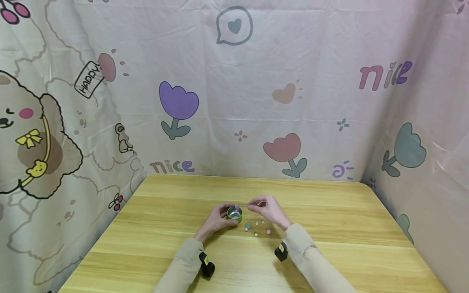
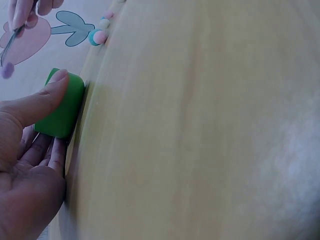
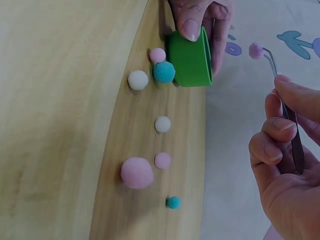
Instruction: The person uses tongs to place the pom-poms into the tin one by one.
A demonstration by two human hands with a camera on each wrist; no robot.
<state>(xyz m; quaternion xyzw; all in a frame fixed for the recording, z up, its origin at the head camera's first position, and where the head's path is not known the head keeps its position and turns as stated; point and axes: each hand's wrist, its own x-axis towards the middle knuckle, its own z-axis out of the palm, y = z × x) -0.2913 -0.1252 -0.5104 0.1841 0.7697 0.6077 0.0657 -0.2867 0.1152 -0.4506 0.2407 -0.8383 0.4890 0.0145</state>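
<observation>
Curled together, thumb and fingers of the right hand (image 1: 270, 209) pinch dark tweezers (image 3: 297, 150) while, beyond loose pom-poms (image 3: 137, 173) on the wooden table (image 1: 329, 211), the left hand (image 1: 217, 219) clasps a green cup (image 3: 187, 61), a purple pom-pom (image 3: 256, 50) in the tweezers' tips above its rim, printed cloth (image 1: 227, 81) hanging behind.

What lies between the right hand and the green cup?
The tweezers, with a purple pom-pom at their tip; the head and right wrist views show them between the right hand and green cup.

Bright head view, 2 dimmer wrist views, whitish glare on left wrist view's tabletop (image 2: 200, 130)
</observation>
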